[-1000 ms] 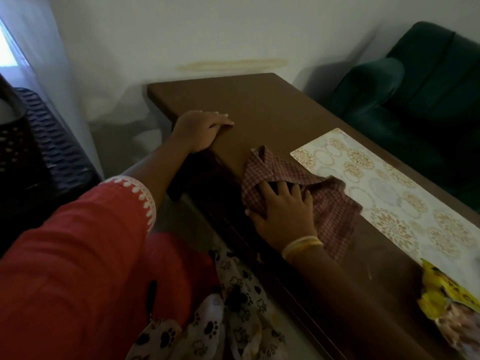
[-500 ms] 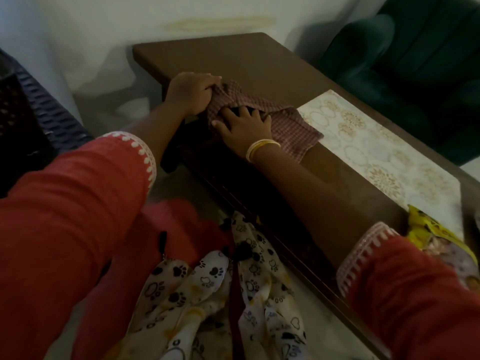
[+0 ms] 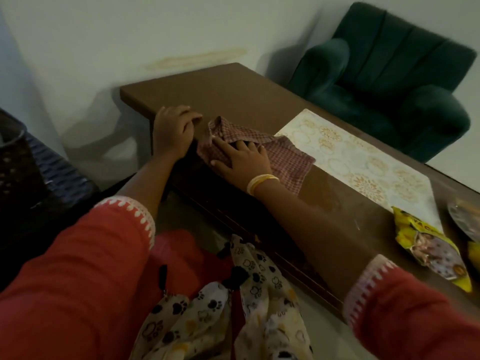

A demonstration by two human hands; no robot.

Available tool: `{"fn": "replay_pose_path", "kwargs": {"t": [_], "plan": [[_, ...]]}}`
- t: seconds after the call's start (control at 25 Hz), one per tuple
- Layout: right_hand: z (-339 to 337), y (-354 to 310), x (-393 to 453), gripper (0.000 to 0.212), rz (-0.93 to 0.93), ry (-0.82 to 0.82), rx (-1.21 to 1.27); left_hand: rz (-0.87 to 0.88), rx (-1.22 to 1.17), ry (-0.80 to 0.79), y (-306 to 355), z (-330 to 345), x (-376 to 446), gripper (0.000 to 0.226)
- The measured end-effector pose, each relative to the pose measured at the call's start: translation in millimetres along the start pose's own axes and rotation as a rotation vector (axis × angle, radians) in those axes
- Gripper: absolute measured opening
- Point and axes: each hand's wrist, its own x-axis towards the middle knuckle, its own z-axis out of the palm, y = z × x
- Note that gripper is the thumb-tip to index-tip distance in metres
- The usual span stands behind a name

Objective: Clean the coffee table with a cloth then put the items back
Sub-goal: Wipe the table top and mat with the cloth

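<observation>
A brown coffee table (image 3: 233, 92) runs from the far wall toward the lower right. A red-and-white checked cloth (image 3: 288, 159) lies on its near edge. My right hand (image 3: 242, 158) presses flat on the cloth, fingers spread, a yellow bangle at the wrist. Just left of the cloth, my left hand (image 3: 174, 131) rests on the table's near edge with its fingers curled over it, holding nothing. A pale patterned mat (image 3: 363, 165) lies on the tabletop right of the cloth.
A yellow snack packet (image 3: 431, 250) and a plate rim (image 3: 465, 219) sit at the table's right end. A dark green armchair (image 3: 384, 81) stands behind the table. A dark woven basket (image 3: 18, 167) is at the left. A paw-print fabric (image 3: 233, 307) hangs by my lap.
My right hand slid the cloth along the near table edge up to my left hand, then drew back slightly right. The camera view shifted; my left hand stayed on the edge.
</observation>
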Motion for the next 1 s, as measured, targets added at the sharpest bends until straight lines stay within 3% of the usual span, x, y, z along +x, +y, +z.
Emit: {"fn": "replay_pose_path", "kwargs": {"t": [0.12, 0.24, 0.4, 0.56, 0.76, 0.92, 1.0], "plan": [[-3, -38, 44, 0.062, 0.042, -0.066, 0.077, -0.025, -0.060, 0.019, -14, -2, -18, 0.043], [-1, -40, 46, 0.061, 0.017, -0.020, 0.050, -0.047, -0.115, 0.023, -12, -2, -22, 0.045], [5, -16, 14, 0.059, -0.060, 0.096, -0.014, -0.023, -0.113, 0.049, -15, 5, -34, 0.038], [7, 17, -31, 0.058, -0.076, 0.135, -0.042, -0.113, -0.050, 0.092, -6, 2, -36, 0.042], [13, 39, -76, 0.058, -0.030, 0.185, -0.074, -0.064, -0.046, 0.023, -10, -4, -38, 0.044], [9, 15, -45, 0.059, 0.003, 0.166, -0.082, -0.057, -0.029, 0.018, -29, -9, -44, 0.041], [8, -9, -12, 0.060, -0.005, 0.144, -0.072, -0.086, -0.096, -0.019, -38, -11, -44, 0.057]]}}
